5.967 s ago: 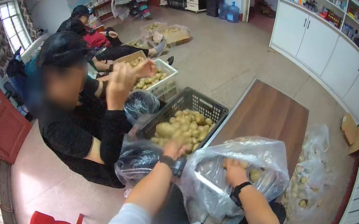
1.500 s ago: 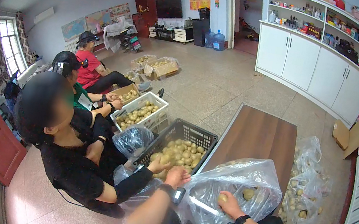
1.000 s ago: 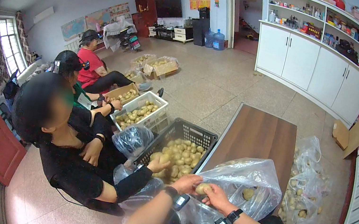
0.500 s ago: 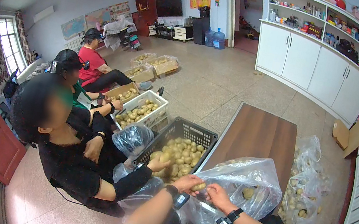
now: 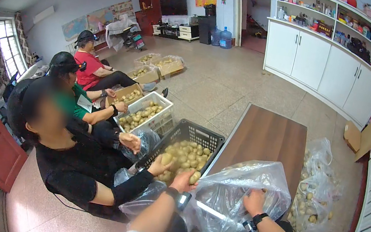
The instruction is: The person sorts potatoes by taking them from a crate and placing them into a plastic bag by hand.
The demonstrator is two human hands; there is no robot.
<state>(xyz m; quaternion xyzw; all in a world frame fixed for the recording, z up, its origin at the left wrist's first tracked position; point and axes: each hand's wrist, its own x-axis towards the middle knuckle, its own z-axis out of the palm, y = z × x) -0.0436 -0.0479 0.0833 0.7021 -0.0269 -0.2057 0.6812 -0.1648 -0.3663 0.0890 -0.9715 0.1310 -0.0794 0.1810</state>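
Note:
My left hand (image 5: 184, 181) holds a potato (image 5: 195, 177) at the near right corner of a dark plastic crate (image 5: 198, 135) full of potatoes (image 5: 188, 156). My right hand (image 5: 254, 201) is in the mouth of a clear plastic bag (image 5: 218, 211), its fingers curled and their tips hidden, so what it grips cannot be made out. The bag rests against the near end of a brown wooden table (image 5: 266, 135). At the crate's left side, a co-worker's hand (image 5: 158, 165) holds another potato.
Three co-workers sit in a row on the left, the nearest in black (image 5: 72, 165). Beyond the dark crate stands a white crate (image 5: 163, 118) of potatoes. Bags of potatoes (image 5: 314, 203) lie on the floor to the right. White cabinets (image 5: 323, 66) line the back.
My hands were together over the bag's edge with a potato passing to my left hand. Since then my left hand has carried it to the crate, and my right hand has moved right into the bag.

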